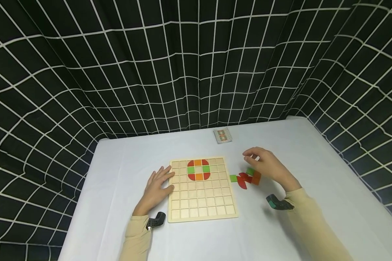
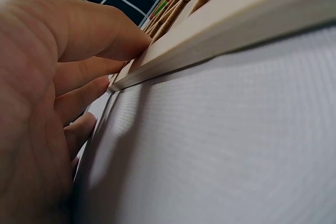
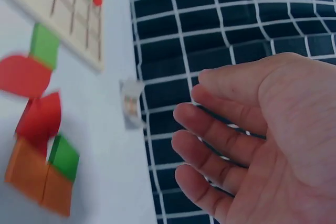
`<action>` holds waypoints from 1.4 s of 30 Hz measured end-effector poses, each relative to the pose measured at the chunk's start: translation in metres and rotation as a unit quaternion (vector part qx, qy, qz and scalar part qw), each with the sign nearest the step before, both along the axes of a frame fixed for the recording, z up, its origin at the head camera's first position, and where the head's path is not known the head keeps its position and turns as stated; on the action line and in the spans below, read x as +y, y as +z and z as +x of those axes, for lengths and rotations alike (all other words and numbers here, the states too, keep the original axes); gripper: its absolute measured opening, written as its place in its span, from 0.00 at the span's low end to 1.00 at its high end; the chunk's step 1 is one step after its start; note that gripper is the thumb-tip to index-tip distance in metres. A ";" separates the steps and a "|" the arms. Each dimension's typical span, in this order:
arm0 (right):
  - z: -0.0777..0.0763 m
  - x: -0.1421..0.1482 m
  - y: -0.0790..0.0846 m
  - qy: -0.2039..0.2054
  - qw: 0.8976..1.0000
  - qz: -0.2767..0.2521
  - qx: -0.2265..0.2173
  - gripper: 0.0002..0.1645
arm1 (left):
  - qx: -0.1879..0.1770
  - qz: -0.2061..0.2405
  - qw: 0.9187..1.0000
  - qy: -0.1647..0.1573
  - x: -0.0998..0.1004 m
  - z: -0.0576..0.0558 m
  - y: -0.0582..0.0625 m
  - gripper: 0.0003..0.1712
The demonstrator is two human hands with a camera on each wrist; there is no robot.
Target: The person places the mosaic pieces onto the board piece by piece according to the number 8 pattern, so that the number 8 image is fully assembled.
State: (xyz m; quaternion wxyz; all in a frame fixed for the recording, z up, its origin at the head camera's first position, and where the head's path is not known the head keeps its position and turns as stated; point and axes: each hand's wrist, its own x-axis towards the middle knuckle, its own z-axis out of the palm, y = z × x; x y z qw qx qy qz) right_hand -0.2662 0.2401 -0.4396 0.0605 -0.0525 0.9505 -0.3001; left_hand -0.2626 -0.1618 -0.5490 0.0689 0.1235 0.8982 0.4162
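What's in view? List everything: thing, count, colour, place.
Curtain: count unclear, black with white grid, behind and at both sides
Cloth: one, white, before the curtain
Board: one, pale, on the cloth
Ring reds: four, red, corners of the ring on the board
Ring oranges: two, orange, ring's far and near sides
Ring greens: two, green, ring's left and right
Loose greens: two, green, right of board
Loose reds: several, overlapping, red, between the loose greens
Loose oranges: two, orange, right of loose reds
Card: one, patterned, beyond board
Wrist cameras: two, black, at the wrists
Sleeves: two, beige, forearms
Left hand: one, at board's left edge
Right hand: one, near loose oranges
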 end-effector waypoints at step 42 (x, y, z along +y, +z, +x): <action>0.008 0.005 -0.051 0.051 0.996 0.069 -0.016 0.13 | -0.002 -0.004 1.000 -0.002 -0.001 0.001 0.000 0.31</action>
